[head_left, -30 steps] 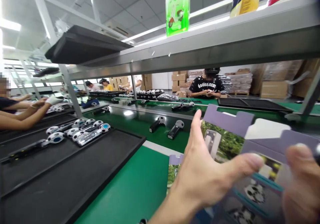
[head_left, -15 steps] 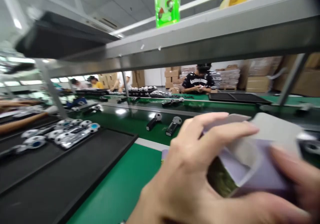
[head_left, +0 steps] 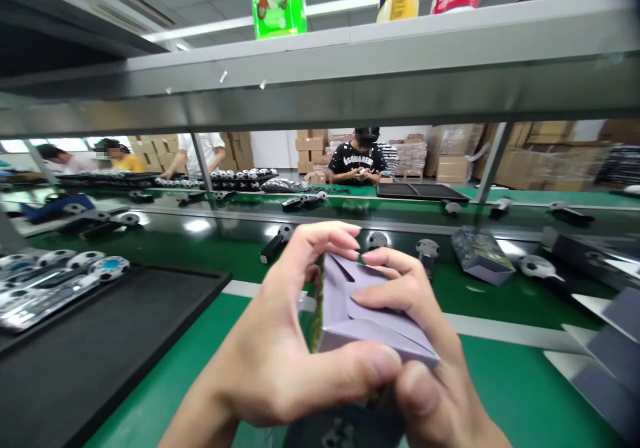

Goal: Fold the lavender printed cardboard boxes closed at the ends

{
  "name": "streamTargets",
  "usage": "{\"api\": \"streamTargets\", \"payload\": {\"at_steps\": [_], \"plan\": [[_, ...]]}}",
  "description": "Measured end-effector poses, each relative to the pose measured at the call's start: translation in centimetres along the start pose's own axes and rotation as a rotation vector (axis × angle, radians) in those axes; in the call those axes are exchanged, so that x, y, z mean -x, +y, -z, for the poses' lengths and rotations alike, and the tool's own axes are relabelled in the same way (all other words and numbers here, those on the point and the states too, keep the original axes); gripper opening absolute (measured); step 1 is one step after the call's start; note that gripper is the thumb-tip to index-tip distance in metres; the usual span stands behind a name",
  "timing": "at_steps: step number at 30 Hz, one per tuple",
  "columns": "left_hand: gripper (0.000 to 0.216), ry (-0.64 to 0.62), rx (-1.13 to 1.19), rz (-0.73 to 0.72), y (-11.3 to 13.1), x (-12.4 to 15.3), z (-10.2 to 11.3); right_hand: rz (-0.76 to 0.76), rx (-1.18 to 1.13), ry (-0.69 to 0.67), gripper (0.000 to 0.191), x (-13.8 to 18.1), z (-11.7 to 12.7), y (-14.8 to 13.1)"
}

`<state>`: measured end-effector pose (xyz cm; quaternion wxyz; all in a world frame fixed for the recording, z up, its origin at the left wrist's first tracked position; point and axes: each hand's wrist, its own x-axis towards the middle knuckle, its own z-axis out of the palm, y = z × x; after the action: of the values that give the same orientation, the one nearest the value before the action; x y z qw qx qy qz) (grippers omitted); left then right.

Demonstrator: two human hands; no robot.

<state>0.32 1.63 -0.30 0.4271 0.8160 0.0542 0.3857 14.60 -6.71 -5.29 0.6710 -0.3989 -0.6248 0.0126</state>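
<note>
A small lilac cardboard box point(head_left: 357, 311) with printed sides sits between both my hands, its end flaps folded in. My left hand point(head_left: 280, 355) wraps its left side, thumb along the near edge and fingers curled over the top. My right hand point(head_left: 425, 341) holds the right side, with fingertips pressed on the folded flaps and the thumb at the near corner. Both hands hover low over the green bench point(head_left: 505, 388).
A black tray point(head_left: 100, 341) lies at left with soccer-ball gadgets point(head_left: 60, 271) at its far end. More gadgets point(head_left: 273, 248) and a finished box point(head_left: 480, 255) lie on the conveyor. Flat box blanks point(head_left: 610, 341) lie at right. A metal shelf point(head_left: 350, 68) hangs overhead; a seated person point(head_left: 357, 161) works opposite.
The box was an open flat blank in my hands a second ago; now it is folded up with its flaps tucked. My view has swung to the right.
</note>
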Motion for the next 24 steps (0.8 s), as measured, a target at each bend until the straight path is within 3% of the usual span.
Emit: {"api": "streamTargets", "payload": {"at_steps": [4,6,9,11,12,15,17,19,21,24], "plan": [[0.057,-0.071,0.145,0.021,-0.2,-0.1,-0.4,0.085,0.052,0.016,0.050,-0.1,0.3,0.0],[0.056,-0.046,0.141,0.004,-0.3,0.0,-0.3,0.058,0.081,-0.057,0.046,-0.1,0.7,-0.4],[0.052,-0.010,0.095,-0.006,-0.5,-0.2,0.2,-0.141,0.133,-0.318,0.047,-0.5,1.9,-0.9],[0.048,-0.003,0.016,0.025,-0.8,-0.5,0.7,-0.284,0.162,-0.377,0.056,-1.0,3.1,-0.4],[0.047,-0.009,-0.068,0.065,-0.9,-0.6,0.9,-0.314,0.201,-0.303,0.059,-1.3,3.8,0.2],[0.053,-0.138,-0.387,0.290,-1.8,-1.0,1.5,-0.286,0.530,0.133,0.083,-1.9,6.4,3.0],[0.059,-0.300,-0.519,0.446,-2.9,-1.0,1.5,-0.439,0.803,0.217,0.102,-1.6,8.2,4.9],[0.060,-0.429,-0.578,0.571,-4.6,-0.8,1.0,-0.726,0.932,0.086,0.105,-0.8,9.6,6.5],[0.061,-0.501,-0.676,0.706,-6.6,-0.5,0.2,-0.965,0.907,-0.112,0.094,0.4,10.1,7.8],[0.060,-0.530,-0.824,0.906,-9.3,0.0,-1.0,-1.103,0.739,-0.400,0.077,2.0,8.5,8.9]]}}
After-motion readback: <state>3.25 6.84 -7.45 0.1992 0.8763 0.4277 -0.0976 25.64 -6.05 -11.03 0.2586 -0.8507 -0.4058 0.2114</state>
